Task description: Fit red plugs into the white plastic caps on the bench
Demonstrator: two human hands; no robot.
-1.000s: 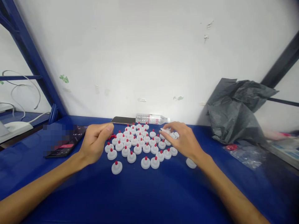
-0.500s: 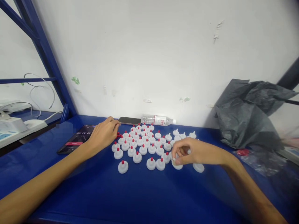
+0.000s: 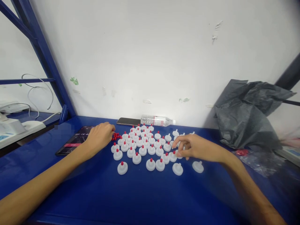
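Observation:
Several white round caps (image 3: 136,158) with red tips stand in a wide cluster on the blue table. On the right, a few white caps have bare nozzles, among them a front cap (image 3: 177,169) and another cap (image 3: 198,167) to its right. My right hand (image 3: 193,147) hovers over the cluster's right side, thumb and fingers curved but apart, holding nothing that I can see. Beside a small pile of red tips (image 3: 115,136), my left hand (image 3: 102,136) has its fingers curled together. Its fingertips are partly hidden, so anything between them cannot be made out.
A phone showing a timer (image 3: 72,142) lies left, partly behind my left wrist. At the wall lie a dark phone (image 3: 128,121) and a clear water bottle (image 3: 159,121). A grey plastic bag (image 3: 248,112) and clear plastic wrap (image 3: 260,164) are at right.
My right hand has let go of a white cap, which now stands on the table, and has moved up from it. My left hand has shifted slightly left and down, uncovering more red tips.

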